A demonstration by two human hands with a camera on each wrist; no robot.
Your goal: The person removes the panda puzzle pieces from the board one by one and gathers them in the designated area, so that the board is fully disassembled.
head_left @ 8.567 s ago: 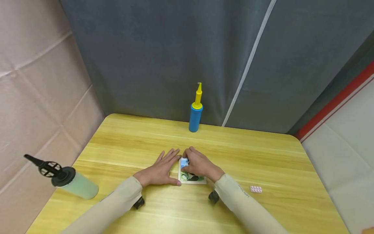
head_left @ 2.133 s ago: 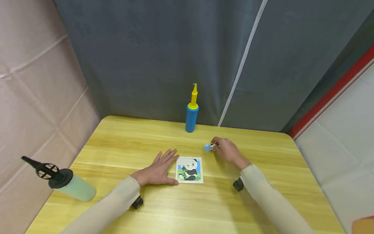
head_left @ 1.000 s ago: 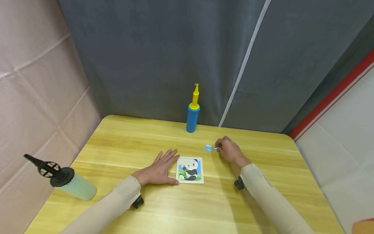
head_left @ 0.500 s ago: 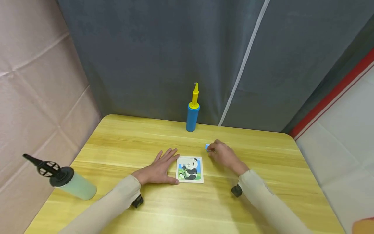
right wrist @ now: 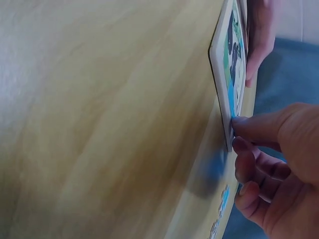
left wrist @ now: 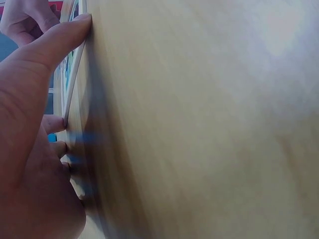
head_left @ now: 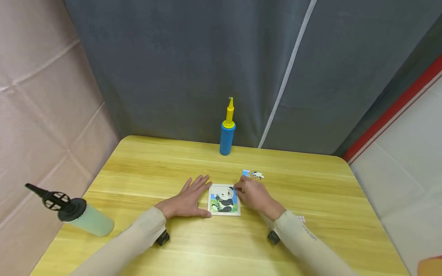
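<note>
The panda puzzle [head_left: 223,199] lies flat on the table [head_left: 207,247] between the two hands, nearly square, so it has no clear long axis. The right hand [head_left: 256,194] comes at its far right corner: the puzzle lies to the left of these fingers and mostly nearer the person. Its thumb and forefinger are bent almost together, the thumb tip against that corner; whether a small piece sits between them cannot be told. The left hand [head_left: 184,201] lies along the opposite side, fingers spread and holding nothing, thumb at the near left corner, forefinger at the far left one. Just beyond the right hand's fingers lie a loose blue piece [head_left: 245,172] and a white piece [head_left: 257,174], well apart from the left hand.
</note>
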